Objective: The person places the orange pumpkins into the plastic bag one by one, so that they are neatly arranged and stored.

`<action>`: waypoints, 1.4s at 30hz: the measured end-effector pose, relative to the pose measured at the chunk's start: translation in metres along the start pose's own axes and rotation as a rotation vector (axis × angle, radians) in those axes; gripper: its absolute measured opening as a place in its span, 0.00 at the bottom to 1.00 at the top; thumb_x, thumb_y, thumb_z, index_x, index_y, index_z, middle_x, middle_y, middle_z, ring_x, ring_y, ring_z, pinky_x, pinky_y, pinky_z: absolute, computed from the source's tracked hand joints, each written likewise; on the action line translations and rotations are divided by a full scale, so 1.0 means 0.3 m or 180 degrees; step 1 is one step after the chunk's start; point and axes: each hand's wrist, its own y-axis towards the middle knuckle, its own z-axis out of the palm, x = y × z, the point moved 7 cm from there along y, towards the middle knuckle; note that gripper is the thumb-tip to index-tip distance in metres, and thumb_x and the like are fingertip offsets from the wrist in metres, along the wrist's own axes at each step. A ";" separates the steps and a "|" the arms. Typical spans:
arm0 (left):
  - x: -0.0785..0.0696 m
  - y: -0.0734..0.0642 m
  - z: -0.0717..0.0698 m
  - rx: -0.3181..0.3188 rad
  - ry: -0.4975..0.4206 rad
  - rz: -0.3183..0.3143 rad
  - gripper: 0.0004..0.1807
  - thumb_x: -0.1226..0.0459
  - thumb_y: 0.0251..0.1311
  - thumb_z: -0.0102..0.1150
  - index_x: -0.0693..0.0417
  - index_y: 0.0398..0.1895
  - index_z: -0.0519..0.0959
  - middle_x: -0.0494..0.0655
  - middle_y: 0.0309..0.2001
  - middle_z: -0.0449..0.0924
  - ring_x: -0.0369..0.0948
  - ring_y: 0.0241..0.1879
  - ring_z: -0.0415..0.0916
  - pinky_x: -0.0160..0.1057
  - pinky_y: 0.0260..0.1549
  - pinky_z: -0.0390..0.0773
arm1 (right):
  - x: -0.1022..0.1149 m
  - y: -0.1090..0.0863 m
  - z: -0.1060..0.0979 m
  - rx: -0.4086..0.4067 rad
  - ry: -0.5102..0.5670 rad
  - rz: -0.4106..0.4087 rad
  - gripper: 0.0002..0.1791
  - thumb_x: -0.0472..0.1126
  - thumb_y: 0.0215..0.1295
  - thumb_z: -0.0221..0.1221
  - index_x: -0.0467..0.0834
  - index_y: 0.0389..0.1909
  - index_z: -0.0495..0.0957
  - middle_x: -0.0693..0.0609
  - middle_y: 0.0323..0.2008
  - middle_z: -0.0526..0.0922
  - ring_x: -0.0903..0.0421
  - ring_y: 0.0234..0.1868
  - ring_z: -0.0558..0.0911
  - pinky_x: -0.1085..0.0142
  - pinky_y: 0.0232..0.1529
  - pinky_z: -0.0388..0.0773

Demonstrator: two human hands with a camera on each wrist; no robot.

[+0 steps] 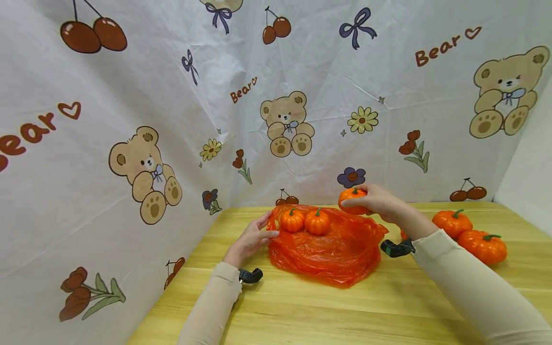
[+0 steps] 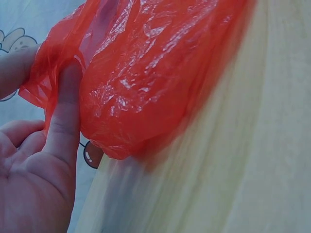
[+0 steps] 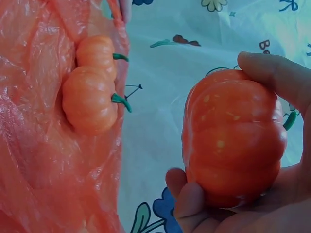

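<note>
A thin red plastic bag (image 1: 327, 258) lies spread on the table, with two small orange pumpkins (image 1: 317, 222) side by side in it toward the back left. My left hand (image 1: 252, 239) pinches the bag's left edge; in the left wrist view the film (image 2: 141, 87) passes between thumb and fingers. Above the bag's back right edge, my right hand (image 1: 379, 203) holds another small pumpkin (image 1: 352, 200). The right wrist view shows that pumpkin (image 3: 233, 141) gripped between thumb and curled fingers, its green stem toward the palm.
Several more pumpkins (image 1: 482, 247) sit on the wooden table (image 1: 345, 311) at the right, one partly hidden behind my right wrist. A white cloth (image 1: 327, 72) printed with bears and flowers hangs behind the table and along its left side.
</note>
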 end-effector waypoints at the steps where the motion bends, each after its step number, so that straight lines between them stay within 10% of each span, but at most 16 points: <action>1: 0.002 -0.001 0.000 -0.0002 0.0007 -0.0006 0.50 0.75 0.63 0.64 0.48 0.84 0.50 0.51 0.84 0.47 0.56 0.75 0.64 0.33 0.52 0.85 | -0.005 0.008 0.008 0.0020 0.0026 0.0016 0.39 0.56 0.64 0.69 0.35 0.66 0.68 0.43 0.49 0.79 0.48 0.44 0.80 0.60 0.45 0.84; 16: 0.000 -0.003 0.004 0.0023 -0.0060 0.0001 0.48 0.77 0.64 0.61 0.49 0.84 0.50 0.51 0.84 0.49 0.55 0.72 0.68 0.31 0.49 0.86 | -0.036 0.100 0.099 0.0331 -0.0338 0.0450 0.56 0.54 0.62 0.70 0.31 0.79 0.50 0.30 0.76 0.57 0.34 0.70 0.69 0.41 0.65 0.78; 42: -0.002 0.000 0.002 0.0082 -0.0114 0.0017 0.50 0.78 0.64 0.61 0.50 0.84 0.48 0.51 0.84 0.46 0.58 0.75 0.63 0.31 0.49 0.86 | -0.160 0.184 0.157 0.0228 -0.0765 0.0691 0.50 0.47 0.54 0.76 0.27 0.71 0.62 0.28 0.68 0.67 0.32 0.64 0.74 0.42 0.63 0.78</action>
